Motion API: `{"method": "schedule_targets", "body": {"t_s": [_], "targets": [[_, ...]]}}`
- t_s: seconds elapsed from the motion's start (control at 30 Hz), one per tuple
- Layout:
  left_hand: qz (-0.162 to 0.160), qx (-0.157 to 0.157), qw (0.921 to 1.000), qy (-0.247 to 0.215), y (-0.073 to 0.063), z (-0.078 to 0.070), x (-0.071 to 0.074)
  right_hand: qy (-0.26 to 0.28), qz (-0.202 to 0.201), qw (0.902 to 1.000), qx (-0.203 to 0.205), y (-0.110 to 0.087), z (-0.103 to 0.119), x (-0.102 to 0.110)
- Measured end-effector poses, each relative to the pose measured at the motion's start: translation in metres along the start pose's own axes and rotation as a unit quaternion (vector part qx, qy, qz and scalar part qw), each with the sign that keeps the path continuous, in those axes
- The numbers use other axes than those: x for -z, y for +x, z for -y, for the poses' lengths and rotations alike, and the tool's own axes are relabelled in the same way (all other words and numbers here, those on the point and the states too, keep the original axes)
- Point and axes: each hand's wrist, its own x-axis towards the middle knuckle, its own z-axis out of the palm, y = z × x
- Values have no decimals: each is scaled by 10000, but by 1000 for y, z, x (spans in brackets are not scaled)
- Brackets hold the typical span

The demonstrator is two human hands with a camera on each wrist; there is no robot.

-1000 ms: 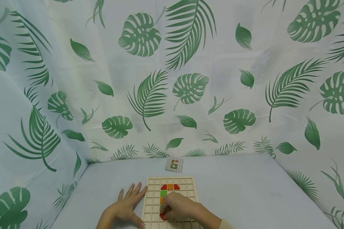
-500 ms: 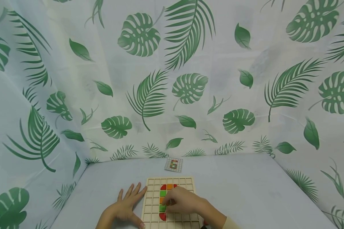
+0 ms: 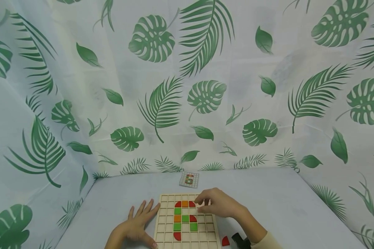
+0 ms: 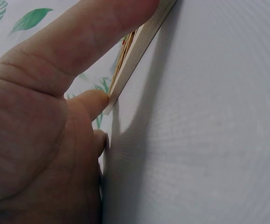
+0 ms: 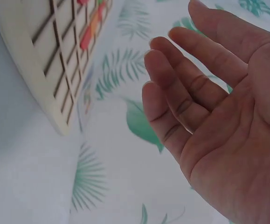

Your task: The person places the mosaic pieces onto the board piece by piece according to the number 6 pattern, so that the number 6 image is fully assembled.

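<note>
A wooden grid board [image 3: 169, 239] lies on the table. Red quarter-round, orange and green square tiles sit in its cells, among them a green tile [image 3: 185, 218] and a red tile [image 3: 177, 236]. My left hand [image 3: 138, 223] rests spread on the table at the board's left side, its thumb and a finger touching the edge; the left wrist view shows the thumb by the board's side [image 4: 141, 49]. Over the board's upper right my right hand [image 3: 219, 204] hovers, fingers loosely bent. In the right wrist view the same right hand [image 5: 218, 107] holds nothing.
Behind the board lies a small card [image 3: 189, 179] with a coloured figure 6 on a grid. A loose red quarter-round tile [image 3: 225, 241] and a black object [image 3: 240, 241], partly hidden by the right forearm, lie right of the board. A leaf-print curtain [image 3: 187, 103] encloses the table.
My right hand has moved up and right, away from the board's lower tiles. Green and red tiles, the loose red tile and the black object now show more fully. The left hand stays put.
</note>
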Motion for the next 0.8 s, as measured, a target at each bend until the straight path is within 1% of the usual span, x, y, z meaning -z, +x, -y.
{"method": "schedule_targets", "body": {"t_s": [0.23,0.57,0.8], "targets": [[6,10,10000,22,0,1,0,-153,-133,9998,-22,-10,-7,14],[14,-59,10000,2,2,4,-1,-175,46,9995,-259,-25,-17,32],[5,-27,10000,3,1,3,-2,-154,176,9990,-378,-36,-28,36]]}}
